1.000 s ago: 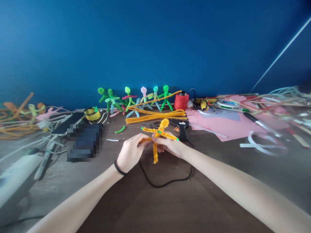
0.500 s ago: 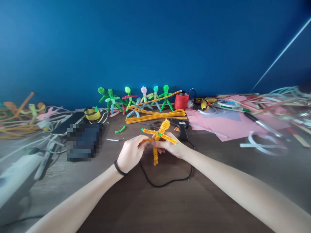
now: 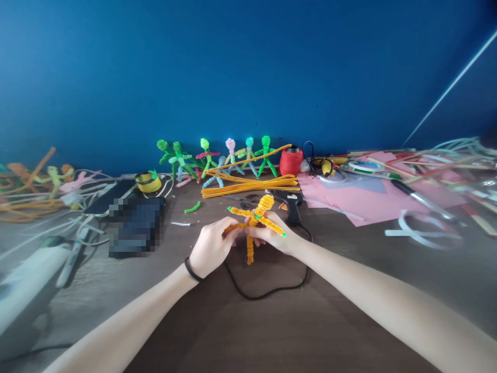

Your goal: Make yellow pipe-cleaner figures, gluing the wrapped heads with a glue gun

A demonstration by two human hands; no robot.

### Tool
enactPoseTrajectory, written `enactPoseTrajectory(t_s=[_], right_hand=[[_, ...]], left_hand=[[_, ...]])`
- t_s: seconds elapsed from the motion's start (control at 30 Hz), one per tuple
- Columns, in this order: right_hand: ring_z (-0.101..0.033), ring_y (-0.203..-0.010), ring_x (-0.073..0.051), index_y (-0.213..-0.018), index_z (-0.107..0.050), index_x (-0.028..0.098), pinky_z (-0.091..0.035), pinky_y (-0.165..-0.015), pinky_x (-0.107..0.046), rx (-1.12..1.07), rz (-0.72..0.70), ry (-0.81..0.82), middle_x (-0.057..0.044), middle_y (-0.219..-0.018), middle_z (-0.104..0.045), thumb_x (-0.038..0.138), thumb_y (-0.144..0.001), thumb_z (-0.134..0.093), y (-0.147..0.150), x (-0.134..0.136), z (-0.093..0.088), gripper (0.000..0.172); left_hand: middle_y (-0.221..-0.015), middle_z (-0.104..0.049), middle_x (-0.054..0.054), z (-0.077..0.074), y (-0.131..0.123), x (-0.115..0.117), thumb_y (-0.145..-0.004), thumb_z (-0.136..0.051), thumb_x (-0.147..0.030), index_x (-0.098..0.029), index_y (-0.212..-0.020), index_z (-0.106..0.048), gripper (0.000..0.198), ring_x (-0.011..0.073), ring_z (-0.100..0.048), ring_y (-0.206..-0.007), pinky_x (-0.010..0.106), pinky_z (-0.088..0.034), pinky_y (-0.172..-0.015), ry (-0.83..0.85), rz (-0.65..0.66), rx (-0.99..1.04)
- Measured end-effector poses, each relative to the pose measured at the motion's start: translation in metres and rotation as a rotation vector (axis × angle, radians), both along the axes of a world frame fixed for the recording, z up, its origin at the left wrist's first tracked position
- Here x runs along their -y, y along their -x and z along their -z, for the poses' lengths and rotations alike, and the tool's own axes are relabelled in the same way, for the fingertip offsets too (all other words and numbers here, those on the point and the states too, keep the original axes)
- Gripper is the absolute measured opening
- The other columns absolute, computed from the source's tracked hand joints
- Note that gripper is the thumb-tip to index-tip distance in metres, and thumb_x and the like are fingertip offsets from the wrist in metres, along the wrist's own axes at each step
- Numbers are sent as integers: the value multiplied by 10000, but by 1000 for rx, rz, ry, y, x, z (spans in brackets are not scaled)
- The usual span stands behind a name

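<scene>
Between my hands is an orange pipe cleaner figure (image 3: 265, 205) with a coiled head, two arms tipped in green and two wound legs. My left hand (image 3: 216, 242), a black band at its wrist, pinches one leg that points left. My right hand (image 3: 274, 232) grips the figure's body from behind; some of its fingers are hidden by the figure. The other leg hangs down below my fingers. Just beyond my hands lie a black glue gun (image 3: 292, 206) and a bundle of orange pipe cleaners (image 3: 252, 187).
Several pipe cleaner figures (image 3: 266, 155) lean along the blue wall. A red spool (image 3: 291, 161) stands beside them. Pink paper (image 3: 361, 202) and sticks lie right; a dark phone-like slab (image 3: 136, 227) and cables lie left. The glue gun's cord (image 3: 252, 298) loops below my hands.
Almost nothing differs. The figure's head has tilted slightly, and both hands keep their hold in nearly the same place.
</scene>
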State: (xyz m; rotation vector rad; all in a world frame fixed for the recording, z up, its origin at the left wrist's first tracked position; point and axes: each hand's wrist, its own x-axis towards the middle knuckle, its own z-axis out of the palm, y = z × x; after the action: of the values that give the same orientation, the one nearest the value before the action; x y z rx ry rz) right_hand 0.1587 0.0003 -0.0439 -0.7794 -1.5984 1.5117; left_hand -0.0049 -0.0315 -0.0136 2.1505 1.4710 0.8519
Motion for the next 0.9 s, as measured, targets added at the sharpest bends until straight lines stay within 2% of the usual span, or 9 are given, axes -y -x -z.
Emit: enactPoseTrajectory(t_s=[0.2,0.3,0.43,0.57,0.7,0.9], right_hand=[[-466,-429,-79,-747,-523,162,-343,-411,-202,-196,-22,113,38,-525,-505,338,-768,-572,5,-5,8,184],[-478,-473,-79,-796,-529,166,-352,-431,-206,-176,-33,117,20,-617,-535,349,-763,-579,5,-6,10,193],[-497,-585,-97,-847,-535,178,-384,-492,-225,-114,21,102,-3,-757,-547,309,-712,-630,6,-4,6,211],[-515,-688,-129,-778,-551,184,-423,-625,-277,-90,4,85,-3,-740,-540,326,-718,-621,5,-4,5,170],[-550,-780,-152,-791,-570,190,-423,-783,-333,-111,-27,69,-4,-768,-573,338,-702,-638,5,-5,5,186],[-580,-763,-151,-814,-575,187,-444,-793,-328,-144,47,28,-2,-756,-609,354,-703,-640,8,-4,5,210]], left_hand=[[-663,-594,-21,8,0,-3,-801,-470,-281,-180,-815,-516,112,111,-580,-536,225,-446,-566,88,-63,216],[-670,-592,-20,12,0,-4,-793,-484,-288,-183,-824,-490,110,121,-594,-547,238,-458,-571,120,-70,307],[-692,-622,-2,11,-2,-4,-767,-520,-291,-172,-810,-491,130,129,-602,-566,235,-448,-544,207,-56,382],[-656,-635,21,6,-3,-5,-779,-489,-353,-143,-769,-538,215,136,-593,-570,238,-429,-521,342,-17,443],[-643,-619,9,5,-2,-9,-741,-543,-333,-131,-791,-542,209,119,-576,-542,235,-425,-517,398,-6,519],[-628,-592,-5,7,-3,-9,-721,-558,-302,-125,-801,-537,196,105,-564,-501,232,-428,-504,443,22,592]])
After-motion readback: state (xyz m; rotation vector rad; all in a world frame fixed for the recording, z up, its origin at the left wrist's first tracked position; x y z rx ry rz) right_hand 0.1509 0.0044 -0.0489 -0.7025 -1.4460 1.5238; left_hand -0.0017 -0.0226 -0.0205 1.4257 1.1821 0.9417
